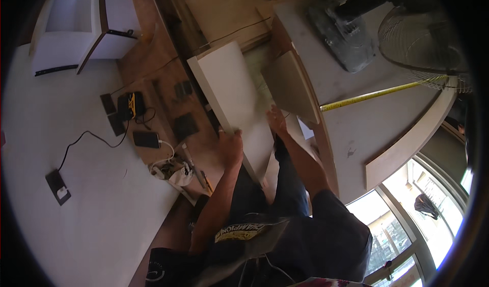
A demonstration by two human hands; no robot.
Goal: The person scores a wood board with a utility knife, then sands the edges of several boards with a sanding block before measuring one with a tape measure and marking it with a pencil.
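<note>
A long white board [232, 83] stretches away in front of my body, its thick edge facing left. My left hand [232, 148] is closed round that left edge near the board's close end. By the board's right side is my right hand [276, 120], its fingers stretched out and holding nothing I can see. Just beyond these fingers a smaller panel [290, 86] leans against the side of a workbench; whether the fingertips touch it I cannot tell.
On the workbench [356, 129] at right lie a yellow tape measure [367, 98] and a fan [423, 42]. At left, a white surface [91, 154] carries a black-and-yellow device [131, 105] with a cable. A phone [146, 139] is charging nearby. A white cabinet [76, 27] stands far left.
</note>
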